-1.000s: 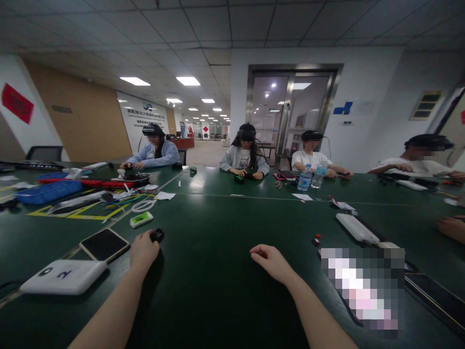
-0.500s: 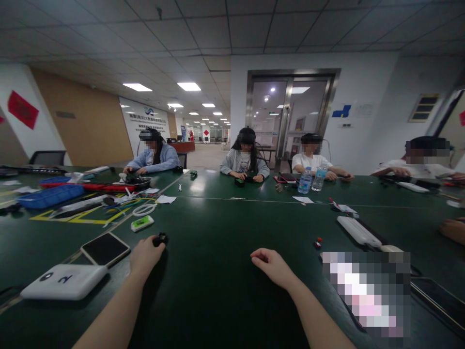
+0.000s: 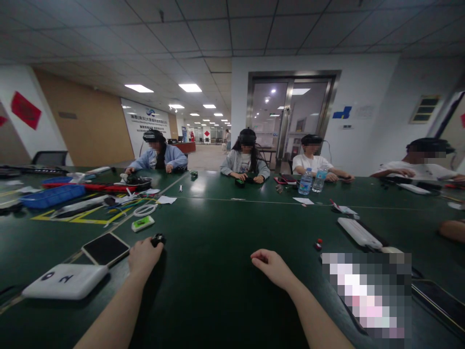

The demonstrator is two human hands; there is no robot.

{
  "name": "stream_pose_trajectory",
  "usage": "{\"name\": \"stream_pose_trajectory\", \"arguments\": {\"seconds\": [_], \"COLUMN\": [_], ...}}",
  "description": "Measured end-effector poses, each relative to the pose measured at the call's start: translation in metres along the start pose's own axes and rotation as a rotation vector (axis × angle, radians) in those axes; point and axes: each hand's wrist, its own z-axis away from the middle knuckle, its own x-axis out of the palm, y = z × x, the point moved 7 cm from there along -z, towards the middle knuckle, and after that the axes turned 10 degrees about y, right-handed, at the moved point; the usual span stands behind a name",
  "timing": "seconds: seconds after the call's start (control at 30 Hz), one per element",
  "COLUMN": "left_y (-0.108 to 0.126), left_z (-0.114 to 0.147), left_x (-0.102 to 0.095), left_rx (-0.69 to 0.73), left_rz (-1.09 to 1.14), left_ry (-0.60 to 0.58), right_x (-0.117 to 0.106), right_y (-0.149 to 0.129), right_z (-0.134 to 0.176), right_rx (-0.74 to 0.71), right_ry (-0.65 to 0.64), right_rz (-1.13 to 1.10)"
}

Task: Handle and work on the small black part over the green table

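Note:
My left hand [image 3: 144,256] is closed around a small black object [image 3: 158,239], gripped between thumb and fingers at the table's left middle. Most of that object sticks out past the fingertips, too small to name. Just behind this hand lies a green and white box-like item [image 3: 143,223]. A dark-screened phone [image 3: 106,249] is to its left, beside a white box-shaped device [image 3: 65,282] marked with a 2. My right hand [image 3: 272,266] rests on the green table [image 3: 214,286] with its fingers curled together and nothing visible in them.
A small red and black item [image 3: 318,244] and a long white device [image 3: 359,232] lie to the right. Several cables and a blue tray [image 3: 53,196] are at the left. Two water bottles [image 3: 312,180] stand across the table, where several people wearing headsets sit.
My left hand has shifted very slightly, the black object still in it. My right hand stays put. Across the table, the person in the blue shirt has moved one arm outward to the right.

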Motion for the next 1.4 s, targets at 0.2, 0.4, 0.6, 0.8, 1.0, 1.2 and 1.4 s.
{"name": "stream_pose_trajectory", "arguments": {"seconds": [0.2,0.4,0.6,0.8,1.0,1.2,1.4], "left_y": [0.002,0.009,0.075,0.158,0.168,0.166,0.167], "left_z": [0.001,0.002,0.052,0.165,0.197,0.192,0.193], "left_x": [-0.001,-0.003,-0.002,-0.012,-0.025,-0.025,-0.029], "left_rx": [0.027,0.095,0.444,0.861,0.974,0.985,0.973], "left_rz": [-0.018,-0.048,0.090,0.475,0.631,0.715,0.701], "left_ry": [0.024,0.008,-0.032,-0.332,-0.485,-0.515,-0.530], "right_x": [-0.001,-0.002,0.001,0.006,0.021,0.032,0.031], "right_y": [-0.002,-0.005,-0.003,-0.021,-0.044,-0.045,-0.049], "right_z": [0.002,0.004,0.003,0.008,0.018,0.021,0.022], "right_rx": [0.013,0.029,0.029,-0.072,-0.273,-0.326,-0.337], "right_ry": [0.005,-0.003,-0.005,0.042,-0.052,-0.104,-0.065], "right_rz": [-0.005,-0.002,0.010,0.049,0.096,0.221,0.218]}}
